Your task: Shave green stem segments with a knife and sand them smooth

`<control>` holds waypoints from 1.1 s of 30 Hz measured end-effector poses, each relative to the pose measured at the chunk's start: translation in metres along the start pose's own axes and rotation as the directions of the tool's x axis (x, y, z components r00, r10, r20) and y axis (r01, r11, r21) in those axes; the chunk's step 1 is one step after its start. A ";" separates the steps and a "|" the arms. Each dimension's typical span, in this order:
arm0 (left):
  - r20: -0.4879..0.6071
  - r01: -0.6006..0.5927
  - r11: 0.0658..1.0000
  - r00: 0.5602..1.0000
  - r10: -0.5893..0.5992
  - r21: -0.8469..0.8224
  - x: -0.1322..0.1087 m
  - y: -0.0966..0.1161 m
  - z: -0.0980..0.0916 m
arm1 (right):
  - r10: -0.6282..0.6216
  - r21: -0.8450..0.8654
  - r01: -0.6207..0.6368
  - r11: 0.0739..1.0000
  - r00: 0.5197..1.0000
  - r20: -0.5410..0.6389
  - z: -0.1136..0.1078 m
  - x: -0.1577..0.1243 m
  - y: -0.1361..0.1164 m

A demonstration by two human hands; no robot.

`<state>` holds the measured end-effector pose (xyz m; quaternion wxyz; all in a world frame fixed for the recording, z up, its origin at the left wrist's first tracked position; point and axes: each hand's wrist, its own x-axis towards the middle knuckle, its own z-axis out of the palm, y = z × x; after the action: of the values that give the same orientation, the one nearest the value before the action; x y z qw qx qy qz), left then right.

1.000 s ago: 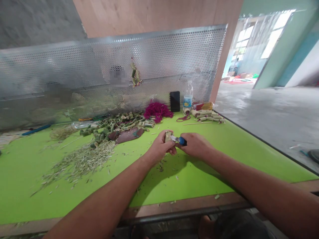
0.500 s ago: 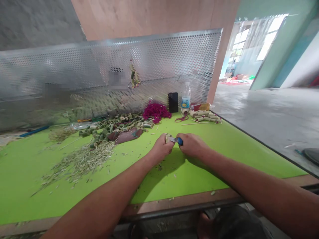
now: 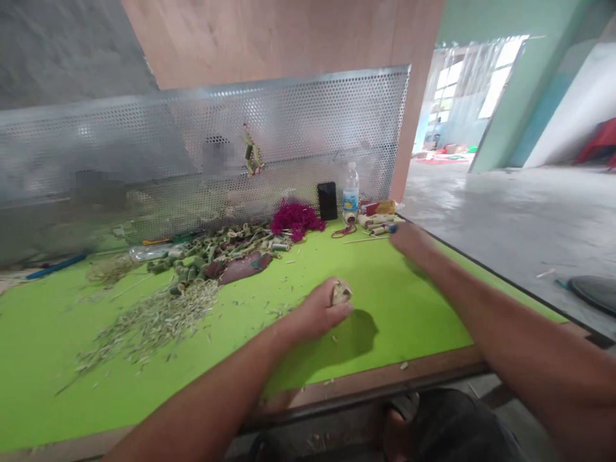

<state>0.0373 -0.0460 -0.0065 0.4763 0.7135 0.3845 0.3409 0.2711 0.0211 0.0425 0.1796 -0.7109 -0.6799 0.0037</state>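
Head view: green tabletop [image 3: 409,321] beside concrete floor [image 3: 505,218].

Both the left arm [image 3: 202,398] and the right arm [image 3: 520,327] are bare, with no sleeve or band showing; dark shorts [image 3: 457,430] sit at 6 o'clock beside a bare leg [image 3: 397,436].

One left hand [image 3: 317,312] and one right hand [image 3: 409,242] show, with one pale, rounded plant piece [image 3: 341,293] in the left. At the far edge of the bright green tabletop [image 3: 409,314] are one black smartphone [image 3: 327,201], one clear plastic bottle [image 3: 351,189], one tangled magenta fibre bundle [image 3: 294,219] and one perforated metal sheet [image 3: 312,122].
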 end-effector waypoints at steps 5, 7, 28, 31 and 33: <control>-0.214 0.086 0.962 0.966 -0.145 -0.260 0.019 -0.017 -0.010 | -0.031 0.010 0.032 0.999 0.996 -0.078 0.014 0.005 0.003; -0.245 0.008 0.942 0.965 -0.095 -0.335 0.028 -0.022 -0.013 | -0.170 0.040 0.172 0.984 0.984 -0.062 0.031 -0.004 -0.017; -0.418 0.013 1.000 0.908 -0.014 -0.007 0.028 -0.023 -0.021 | -0.423 -0.070 0.426 0.902 0.904 0.056 0.052 -0.034 -0.078; -0.439 0.039 0.996 0.898 0.001 0.083 0.032 -0.025 -0.021 | -0.417 -0.055 0.420 0.906 0.907 0.063 0.056 -0.032 -0.074; -0.421 0.060 0.997 0.906 -0.030 0.058 0.036 -0.023 -0.020 | -0.404 -0.059 0.408 0.911 0.912 0.066 0.059 -0.031 -0.074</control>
<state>0.0323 -0.0006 -0.0180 0.3650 0.6306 0.5059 0.4618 0.1831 0.0066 -0.0006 0.1333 -0.5596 -0.8170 -0.0394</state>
